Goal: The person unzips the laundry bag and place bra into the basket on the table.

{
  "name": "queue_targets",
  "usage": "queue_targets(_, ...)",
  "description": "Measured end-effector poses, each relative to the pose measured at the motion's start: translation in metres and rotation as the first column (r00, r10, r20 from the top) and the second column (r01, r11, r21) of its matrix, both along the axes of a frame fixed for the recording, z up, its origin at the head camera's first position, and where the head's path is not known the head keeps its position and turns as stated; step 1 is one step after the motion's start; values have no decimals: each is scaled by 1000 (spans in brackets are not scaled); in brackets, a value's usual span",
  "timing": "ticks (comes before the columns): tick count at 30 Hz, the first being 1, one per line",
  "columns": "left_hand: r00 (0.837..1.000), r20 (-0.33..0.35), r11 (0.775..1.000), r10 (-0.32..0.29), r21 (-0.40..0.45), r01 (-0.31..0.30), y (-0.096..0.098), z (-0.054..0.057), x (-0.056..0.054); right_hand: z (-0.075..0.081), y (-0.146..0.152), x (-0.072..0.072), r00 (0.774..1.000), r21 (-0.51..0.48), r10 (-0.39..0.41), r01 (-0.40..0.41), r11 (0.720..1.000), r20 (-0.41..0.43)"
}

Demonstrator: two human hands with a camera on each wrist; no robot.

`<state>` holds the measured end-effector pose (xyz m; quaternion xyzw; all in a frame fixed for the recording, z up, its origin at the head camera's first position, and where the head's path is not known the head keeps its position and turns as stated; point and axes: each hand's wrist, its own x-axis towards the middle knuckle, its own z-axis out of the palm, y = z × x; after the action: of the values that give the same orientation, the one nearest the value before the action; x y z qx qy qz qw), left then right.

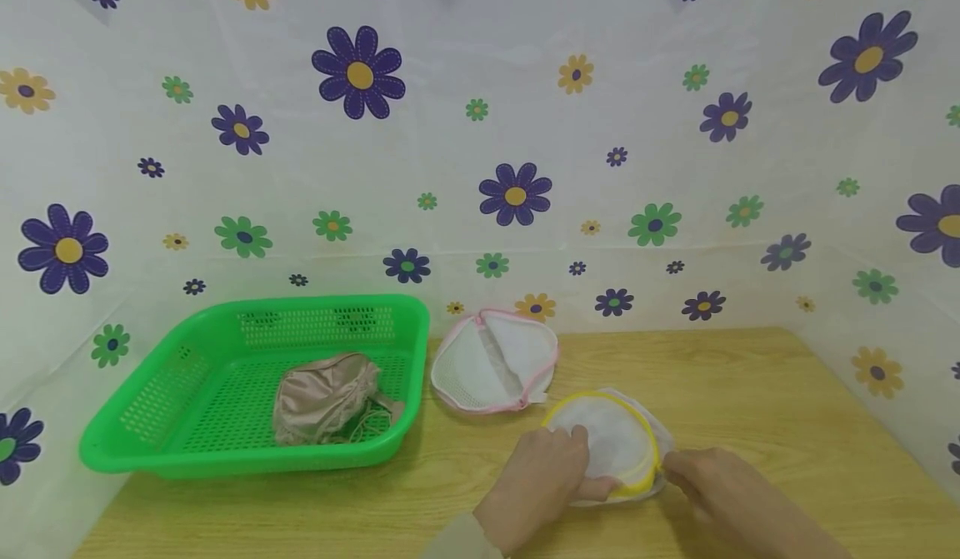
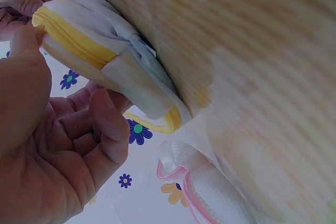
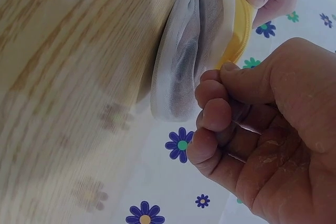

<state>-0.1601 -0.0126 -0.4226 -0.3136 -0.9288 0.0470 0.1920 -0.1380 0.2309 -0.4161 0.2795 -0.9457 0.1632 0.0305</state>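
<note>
Right of centre on the counter [image 1: 742,367], I have the yellow-trimmed mesh bag [image 1: 611,438]. My left hand [image 1: 536,476] grips its rim; my right hand [image 1: 723,484] pinches the edge at one end of the yellow zip [image 2: 79,38]. Working that zip seems the step in hand; I'd say the next move calls for a steady left hold and a smooth pull along the curve. Around it: wood grain, a pink-trimmed bag [image 1: 468,371], a green basket [image 1: 247,461] holding a beige garment [image 1: 322,396], and flower-printed sheeting [image 1: 637,109] behind.
</note>
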Motion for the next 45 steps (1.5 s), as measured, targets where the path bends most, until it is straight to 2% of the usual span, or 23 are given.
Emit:
queue_targets(5,1000,18,1000,7,-3,-7,0,1,0,1,0,0,1000,5,0,0,1000,20)
queue_targets(10,1000,7,1000,16,-23,-16,0,1,0,2,0,2,999,-1,19,-19,1000,31)
queue_targets(19,1000,0,1000,14,-7,-14,1,-1,0,0,-2,2,1000,-18,4,-4,1000,15)
queue_targets(26,1000,-18,1000,0,14,0,1,-2,-1,0,-2,4,999,-33,23,-24,999,-34)
queue_targets(31,1000,-6,1000,1,19,-1,1,-1,-1,2,-3,3,1000,-19,-2,3,1000,26)
queue_targets(35,1000,1,1000,3,17,-3,1,0,0,0,-1,4,1000,-28,23,-23,999,15)
queue_targets(38,999,41,1000,11,24,-12,0,1,1,1,1,2,999,-37,37,-36,999,38)
queue_targets(41,990,143,997,6,75,-17,-2,2,2,2,4,-1,995,-41,46,-43,998,93)
queue_targets(43,973,233,993,-5,116,-23,-4,3,3,3,4,-2,990,-44,31,-25,999,135)
queue_targets(45,949,314,988,-31,153,-19,-7,4,4,3,6,-2,990,-52,19,-11,999,142)
